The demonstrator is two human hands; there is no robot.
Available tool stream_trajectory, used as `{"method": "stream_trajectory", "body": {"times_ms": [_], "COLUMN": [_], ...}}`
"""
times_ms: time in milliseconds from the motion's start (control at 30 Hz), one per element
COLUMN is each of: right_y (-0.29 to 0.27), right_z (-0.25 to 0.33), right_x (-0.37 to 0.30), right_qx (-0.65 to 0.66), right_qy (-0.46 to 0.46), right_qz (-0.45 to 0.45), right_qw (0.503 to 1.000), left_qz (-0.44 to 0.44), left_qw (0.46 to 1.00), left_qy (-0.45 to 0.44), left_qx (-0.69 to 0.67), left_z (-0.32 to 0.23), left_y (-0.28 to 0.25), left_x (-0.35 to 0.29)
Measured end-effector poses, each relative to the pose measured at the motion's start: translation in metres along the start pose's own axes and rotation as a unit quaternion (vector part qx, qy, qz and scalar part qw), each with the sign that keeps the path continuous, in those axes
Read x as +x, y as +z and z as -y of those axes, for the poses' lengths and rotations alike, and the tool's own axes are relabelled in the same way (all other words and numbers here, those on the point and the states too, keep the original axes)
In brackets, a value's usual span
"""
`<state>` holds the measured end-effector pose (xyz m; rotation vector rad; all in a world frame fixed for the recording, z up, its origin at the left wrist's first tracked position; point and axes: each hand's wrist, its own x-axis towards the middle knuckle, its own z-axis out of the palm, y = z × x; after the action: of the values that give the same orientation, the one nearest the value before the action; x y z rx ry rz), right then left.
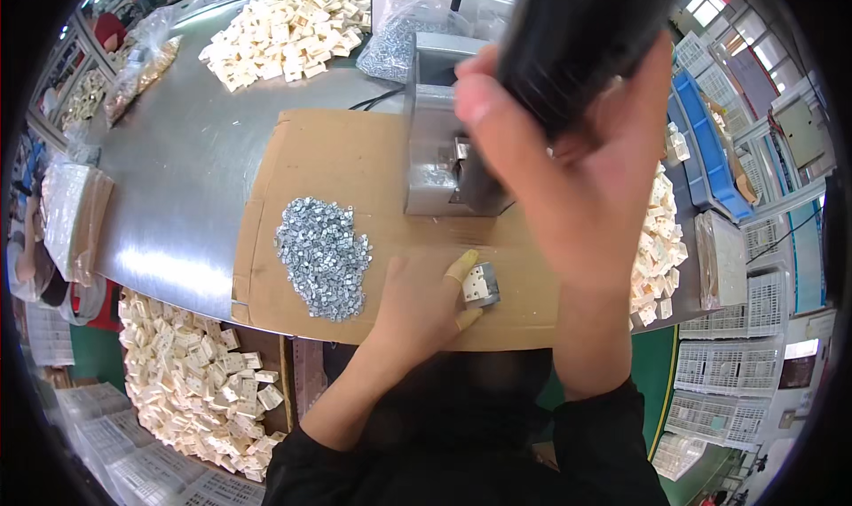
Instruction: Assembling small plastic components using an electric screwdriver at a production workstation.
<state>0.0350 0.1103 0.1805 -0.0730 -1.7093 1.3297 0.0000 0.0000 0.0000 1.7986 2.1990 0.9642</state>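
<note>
The left hand (413,302) lies low over the cardboard sheet (342,155), its forefinger and thumb bent to a narrow gap around the left end of a small cream holed block (476,286). That block sits near the cardboard's front edge, against a grey block (493,284) on its right. 2 yellow finger covers (461,266) sheathe those digits.

The right hand (590,182) is raised close to the camera, wrapped around a bulky black handheld tool (586,40); blur hides how tightly the fingers close, and the tool's working end cannot be made out.

The step in hand looks like steadying the cream block while managing the tool. To do it well, the left hand should press the block flat and snug against the grey block — fingertips at the edges, clear of the holes. The right hand should keep the tool square to the work and clear of the metal box (435,164) just behind. A light, even grip seems wise, and the heap of small metal pieces (324,257) to the left is best left undisturbed — a stray wrist could scatter it.
</note>
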Motion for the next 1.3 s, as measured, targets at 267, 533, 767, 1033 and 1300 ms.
{"method": "stream_trajectory", "body": {"times_ms": [267, 533, 767, 1033, 1300], "right_y": [-0.069, -0.066, -0.100, -0.106, -0.104], "right_z": [-0.049, -0.080, -0.075, -0.068, -0.067], "right_x": [-0.087, -0.144, -0.149, -0.169, -0.169], "right_qx": [-0.198, -0.391, -0.233, -0.018, -0.057], "right_qy": [-0.006, 0.166, 0.313, 0.399, 0.375], "right_qz": [-0.146, 0.228, 0.139, -0.051, -0.023], "right_qw": [0.969, 0.876, 0.910, 0.915, 0.925], "left_qz": [0.052, -0.002, -0.038, -0.046, 0.046], "left_qw": [0.995, 0.988, 0.983, 0.986, 0.992], "left_qy": [-0.045, -0.006, -0.088, -0.076, 0.012], "left_qx": [-0.073, -0.154, -0.157, -0.142, -0.120], "left_z": [0.007, 0.017, 0.004, -0.001, 0.004], "left_y": [-0.038, -0.036, -0.015, -0.016, -0.026], "left_x": [0.002, -0.005, 0.000, 0.003, 0.013]}}
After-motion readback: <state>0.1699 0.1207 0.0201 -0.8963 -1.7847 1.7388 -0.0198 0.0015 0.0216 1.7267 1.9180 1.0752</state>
